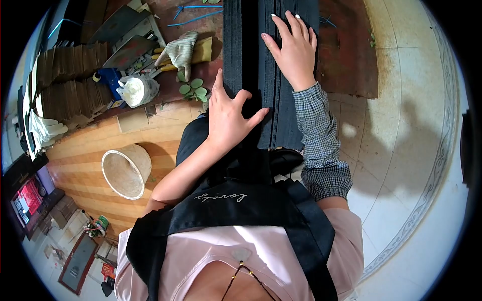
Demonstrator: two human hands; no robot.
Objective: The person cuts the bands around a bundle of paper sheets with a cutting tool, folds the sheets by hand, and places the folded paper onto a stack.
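Note:
Two long black bundles of layered, fabric-like strips lie side by side before me, a left one [233,47] and a right one [283,118]. A dark gap separates them. My right hand [296,52] rests palm down on the right bundle, its fingers spread and pointing away from me. Near the close end of the left bundle is my left hand [228,113], with the index finger stretched along its outer side. The left thumb reaches across to the right bundle's edge, while the other fingers are curled or partly hidden. Neither hand appears to hold anything.
On the reddish table [349,55] are blue ties [201,7], a striped glove [182,50], a leafy sprig [192,90] and a white cup [134,91]. Brown card stacks [75,100] stand at left. A pale bucket [125,173] sits on the floor at left.

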